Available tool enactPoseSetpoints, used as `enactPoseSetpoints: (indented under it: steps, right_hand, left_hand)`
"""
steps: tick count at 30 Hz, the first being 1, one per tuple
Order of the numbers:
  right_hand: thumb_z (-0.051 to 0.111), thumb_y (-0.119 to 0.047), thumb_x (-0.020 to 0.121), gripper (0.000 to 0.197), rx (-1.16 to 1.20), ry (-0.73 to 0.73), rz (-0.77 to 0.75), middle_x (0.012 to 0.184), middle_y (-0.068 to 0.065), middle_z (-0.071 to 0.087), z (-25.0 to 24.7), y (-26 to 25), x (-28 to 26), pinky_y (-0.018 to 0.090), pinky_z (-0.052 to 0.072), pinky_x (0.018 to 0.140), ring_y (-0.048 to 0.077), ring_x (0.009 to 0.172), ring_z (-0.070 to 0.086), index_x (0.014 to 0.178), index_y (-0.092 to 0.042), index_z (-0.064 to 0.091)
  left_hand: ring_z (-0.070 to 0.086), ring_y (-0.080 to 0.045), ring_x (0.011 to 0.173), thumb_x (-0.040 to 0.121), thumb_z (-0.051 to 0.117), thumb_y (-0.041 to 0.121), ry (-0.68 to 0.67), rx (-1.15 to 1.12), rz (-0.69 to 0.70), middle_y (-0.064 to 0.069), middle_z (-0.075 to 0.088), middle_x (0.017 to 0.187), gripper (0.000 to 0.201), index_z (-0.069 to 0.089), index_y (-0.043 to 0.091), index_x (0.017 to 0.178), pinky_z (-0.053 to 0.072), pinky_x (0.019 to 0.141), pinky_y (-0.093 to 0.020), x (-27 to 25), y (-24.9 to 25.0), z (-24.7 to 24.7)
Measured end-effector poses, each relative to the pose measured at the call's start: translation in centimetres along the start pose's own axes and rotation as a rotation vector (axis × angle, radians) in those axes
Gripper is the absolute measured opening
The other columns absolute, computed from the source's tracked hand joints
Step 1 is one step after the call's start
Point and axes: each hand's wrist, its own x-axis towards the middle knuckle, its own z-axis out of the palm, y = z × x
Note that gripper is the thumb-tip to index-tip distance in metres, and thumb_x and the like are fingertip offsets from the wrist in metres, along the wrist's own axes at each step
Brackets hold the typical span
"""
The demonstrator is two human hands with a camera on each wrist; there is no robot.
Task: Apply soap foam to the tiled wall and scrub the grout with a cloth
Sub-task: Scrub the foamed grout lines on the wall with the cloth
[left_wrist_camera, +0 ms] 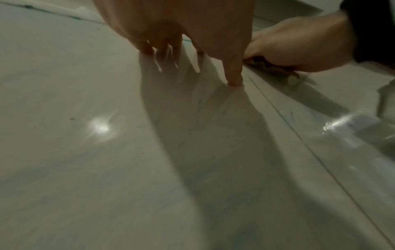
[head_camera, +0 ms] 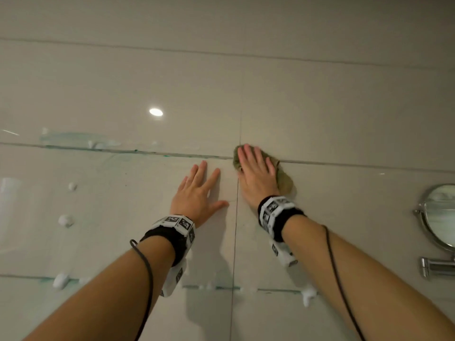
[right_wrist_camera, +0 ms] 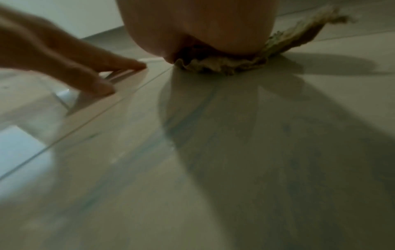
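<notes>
My right hand lies flat with straight fingers on an olive-green cloth, pressing it against the beige tiled wall where the horizontal grout line meets the vertical one. The right wrist view shows the palm on the crumpled cloth. My left hand rests flat and spread on the tile just left of the vertical grout, holding nothing. White foam blobs and greenish soap smears dot the wall at left and along the lower grout line.
A round chrome mirror on a swivel arm is mounted on the wall at the far right. A ceiling light reflects on the glossy tile. Cables run along both forearms.
</notes>
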Motion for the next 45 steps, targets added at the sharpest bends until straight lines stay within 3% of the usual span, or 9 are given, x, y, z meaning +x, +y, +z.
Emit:
enactPoseSetpoints:
  steps: [6, 12, 16, 20, 25, 33, 40, 43, 45]
  right_hand:
    - [0.022, -0.035, 0.104, 0.056, -0.009, -0.115, 0.003, 0.164, -0.008, -0.002, 1.2, -0.7, -4.9, 0.042, 0.001, 0.121, 0.014, 0.151, -0.005, 0.156, -0.026, 0.007]
    - [0.024, -0.035, 0.105, 0.056, 0.087, -0.001, 0.296, 0.164, -0.007, -0.005, 0.1, -2.2, 1.6, 0.040, -0.002, 0.120, 0.014, 0.151, -0.007, 0.156, -0.028, 0.002]
    - [0.023, -0.038, 0.105, 0.056, 0.048, -0.022, 0.205, 0.164, -0.007, -0.003, 0.5, -6.1, 4.4, 0.042, 0.001, 0.121, 0.015, 0.151, -0.004, 0.156, -0.028, 0.003]
    - [0.023, -0.044, 0.104, 0.058, -0.005, -0.051, 0.033, 0.164, -0.009, -0.001, 2.5, -10.4, 1.1, 0.040, 0.000, 0.120, 0.013, 0.151, -0.004, 0.156, -0.026, 0.006]
    - [0.009, -0.050, 0.100, 0.061, 0.007, -0.139, 0.030, 0.163, -0.011, -0.007, 3.7, -11.4, -2.4, 0.038, -0.005, 0.120, 0.009, 0.150, -0.010, 0.156, -0.027, 0.003]
    - [0.018, -0.043, 0.104, 0.057, 0.008, 0.018, 0.347, 0.165, -0.007, -0.002, 2.1, -10.0, 3.1, 0.040, 0.000, 0.121, 0.013, 0.151, -0.003, 0.156, -0.027, 0.002]
    - [0.009, -0.049, 0.101, 0.060, -0.039, -0.098, -0.003, 0.163, -0.010, -0.005, 4.0, -16.0, 1.1, 0.039, -0.004, 0.120, 0.012, 0.151, -0.007, 0.156, -0.027, 0.004]
    - [-0.003, -0.054, 0.094, 0.067, -0.063, -0.139, -0.039, 0.163, -0.011, -0.007, 3.8, -13.8, -0.5, 0.037, -0.007, 0.118, 0.010, 0.150, -0.009, 0.156, -0.028, 0.002]
    - [0.001, -0.052, 0.099, 0.061, -0.035, -0.125, 0.004, 0.163, -0.011, -0.009, 2.8, -11.5, 0.4, 0.036, -0.008, 0.118, 0.009, 0.150, -0.011, 0.156, -0.029, 0.000]
  left_hand:
    - [-0.015, -0.022, 0.153, 0.088, 0.044, 0.075, -0.057, 0.083, -0.013, 0.004, -0.020, 0.165, 0.091, -0.007, 0.043, 0.156, 0.001, 0.124, -0.046, -0.9, -3.0, -1.1]
    - [-0.015, -0.021, 0.153, 0.086, 0.051, 0.073, -0.092, 0.073, -0.033, 0.006, -0.021, 0.165, 0.094, -0.006, 0.045, 0.155, 0.004, 0.124, -0.046, -1.5, -8.0, -3.0]
    - [-0.015, -0.021, 0.153, 0.084, 0.048, 0.076, -0.080, 0.079, -0.039, 0.007, -0.022, 0.165, 0.096, -0.008, 0.045, 0.155, 0.003, 0.124, -0.049, -2.5, -11.0, -3.2]
    - [-0.016, -0.021, 0.153, 0.083, 0.045, 0.080, -0.079, 0.088, -0.063, 0.008, -0.022, 0.164, 0.095, -0.008, 0.046, 0.155, 0.003, 0.124, -0.050, -3.3, -13.6, -3.9]
    - [-0.014, -0.022, 0.153, 0.084, 0.044, 0.079, -0.087, 0.084, -0.053, 0.007, -0.022, 0.165, 0.094, -0.007, 0.046, 0.155, 0.006, 0.123, -0.052, -4.0, -15.9, -4.3]
    - [-0.019, -0.021, 0.152, 0.085, 0.045, 0.077, -0.123, 0.066, -0.042, 0.008, -0.027, 0.163, 0.094, -0.011, 0.047, 0.153, 0.001, 0.122, -0.054, -3.6, -16.2, -4.2]
    - [-0.019, -0.020, 0.152, 0.081, 0.046, 0.080, -0.096, 0.074, -0.054, 0.009, -0.027, 0.163, 0.097, -0.011, 0.049, 0.153, 0.002, 0.122, -0.055, -3.5, -16.2, -4.3]
    - [-0.021, -0.020, 0.151, 0.082, 0.044, 0.081, -0.114, 0.098, -0.082, 0.009, -0.030, 0.162, 0.096, -0.014, 0.049, 0.152, 0.001, 0.122, -0.056, -3.6, -16.1, -4.4]
    - [-0.022, -0.022, 0.151, 0.082, 0.042, 0.081, -0.125, 0.104, -0.106, 0.008, -0.031, 0.161, 0.096, -0.016, 0.049, 0.152, 0.002, 0.122, -0.057, -3.8, -16.1, -4.5]
